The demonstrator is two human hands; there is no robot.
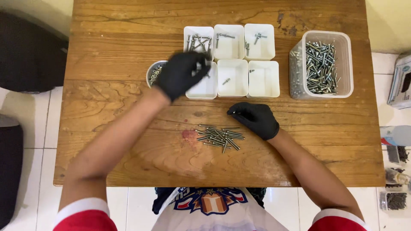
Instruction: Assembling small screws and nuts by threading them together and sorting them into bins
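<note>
- Far left on the wooden table (107, 111): one small round bowl (152, 70) of tiny metal bits, half hidden behind the left hand.
- Left hand (182, 72), black-gloved, blurred, reaching over the lower-left white tray; fingers curled loosely, but cannot tell whether anything is pinched between them.
- Six white square trays (233, 79) set in two rows of three, touching one another. Upper-left tray fullest, with a cluster of screws; the upper-middle and upper-right hold only a few pieces each; lower-middle one small piece, lower-right one tiny piece near its rim.
- Loose pile of screws (220, 136) on bare wood near the front edge, just left of the right hand; roughly a dozen and a half, overlapping too much for an exact count.
- Handling, as a judgement: thin steel screws, stiff, light singly, smooth and apt to roll or slip in gloved fingers; best taken by the shank near the middle, or lifted at the head end where it stands off the wood.
- Right hand (256, 119), black-gloved, resting on the table beside the pile; thumb and forefinger closed narrowly on what looks like a single thin screw at the fingertips.
- Far right: one clear plastic tub (342, 64), open, heaped with many more long screws, well apart from the pile.
</note>
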